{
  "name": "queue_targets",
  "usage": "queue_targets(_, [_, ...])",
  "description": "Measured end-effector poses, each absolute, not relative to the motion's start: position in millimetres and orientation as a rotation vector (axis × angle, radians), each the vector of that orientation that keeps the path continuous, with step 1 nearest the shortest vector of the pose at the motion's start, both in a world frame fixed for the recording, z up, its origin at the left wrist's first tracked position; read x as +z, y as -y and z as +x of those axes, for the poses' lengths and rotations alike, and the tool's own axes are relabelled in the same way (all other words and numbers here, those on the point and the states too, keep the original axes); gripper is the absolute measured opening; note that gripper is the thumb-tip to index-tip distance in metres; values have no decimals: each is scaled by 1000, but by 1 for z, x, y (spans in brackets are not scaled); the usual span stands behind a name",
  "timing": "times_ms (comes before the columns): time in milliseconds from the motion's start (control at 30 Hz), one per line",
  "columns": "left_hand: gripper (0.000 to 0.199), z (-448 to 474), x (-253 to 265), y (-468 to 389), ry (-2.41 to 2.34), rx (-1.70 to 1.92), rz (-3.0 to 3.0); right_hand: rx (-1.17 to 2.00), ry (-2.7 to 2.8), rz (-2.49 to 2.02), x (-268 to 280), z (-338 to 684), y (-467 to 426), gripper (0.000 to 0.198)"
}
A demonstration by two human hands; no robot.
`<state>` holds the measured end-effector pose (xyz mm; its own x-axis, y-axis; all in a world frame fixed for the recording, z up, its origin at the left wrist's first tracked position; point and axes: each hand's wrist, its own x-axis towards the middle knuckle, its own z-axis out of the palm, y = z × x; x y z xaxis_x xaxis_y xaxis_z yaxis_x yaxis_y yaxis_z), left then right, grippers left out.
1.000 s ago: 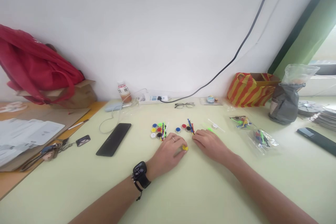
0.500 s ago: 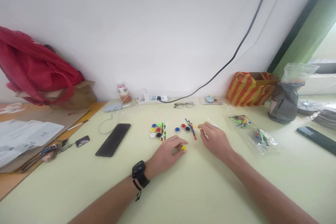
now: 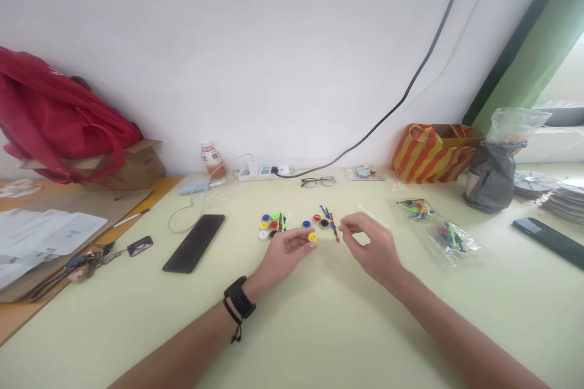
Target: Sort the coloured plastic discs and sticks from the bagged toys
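Note:
My left hand (image 3: 288, 250) pinches a small round yellow plastic disc (image 3: 312, 237) between thumb and fingers, just above the table. To its right, my right hand (image 3: 369, 242) has thumb and forefinger brought together in a ring; whatever is at the tips is too small to make out. Near those fingertips lies a bunch of thin coloured plastic sticks (image 3: 329, 222), blue and red among them. Beside the sticks are a red disc (image 3: 317, 218), a black disc (image 3: 323, 224) and a blue disc (image 3: 306, 224). Another group of coloured discs (image 3: 264, 226) and sticks (image 3: 281, 220) sits behind my left hand.
A black phone (image 3: 194, 243) and keys (image 3: 93, 261) lie left. Glasses (image 3: 318, 182), a power strip (image 3: 264, 174) and a bottle (image 3: 212, 161) line the wall. On the right are plastic bags of parts (image 3: 451, 240), a striped bag (image 3: 435, 155) and another phone (image 3: 550, 240).
My left hand has raised the yellow disc and turned its face into view. My right hand has shifted slightly left; the yellow stick it held no longer shows clearly at its fingertips.

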<state>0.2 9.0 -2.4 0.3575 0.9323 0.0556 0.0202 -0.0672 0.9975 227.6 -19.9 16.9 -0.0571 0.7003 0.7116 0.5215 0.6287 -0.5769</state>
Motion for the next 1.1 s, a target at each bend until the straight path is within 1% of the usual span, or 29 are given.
queue_targets(133, [50, 0, 2, -9, -915, 956, 1360, 272, 1797, -888, 15, 219, 25, 14])
queue_targets(233, [49, -1, 2, -10, -910, 972, 1331, 239, 1887, -802, 12, 215, 26, 18])
queue_targets(500, [43, 1, -1, -11, -916, 989, 1280, -164, 2068, -669, 5, 203, 37, 25])
queue_targets(700, [39, 0, 5, -9, -896, 971, 1274, -253, 2157, -664, 3, 200, 39, 27])
queue_targets(900, [34, 1, 8, -8, -884, 965, 1291, -179, 2223, -674, -4, 192, 41, 29])
queue_targets(967, [32, 1, 9, -8, -887, 969, 1298, -93, 2202, -659, -4, 190, 42, 23])
queue_targets(1033, [30, 1, 9, -7, -884, 982, 1323, 22, 2133, -686, -4, 191, 42, 13])
queue_targets(1067, [29, 0, 8, -7, -873, 982, 1341, 82, 2082, -724, -3, 193, 41, 12])
queue_targets(1100, [29, 0, 6, -7, -857, 975, 1363, 144, 2026, -779, -2, 196, 39, 16])
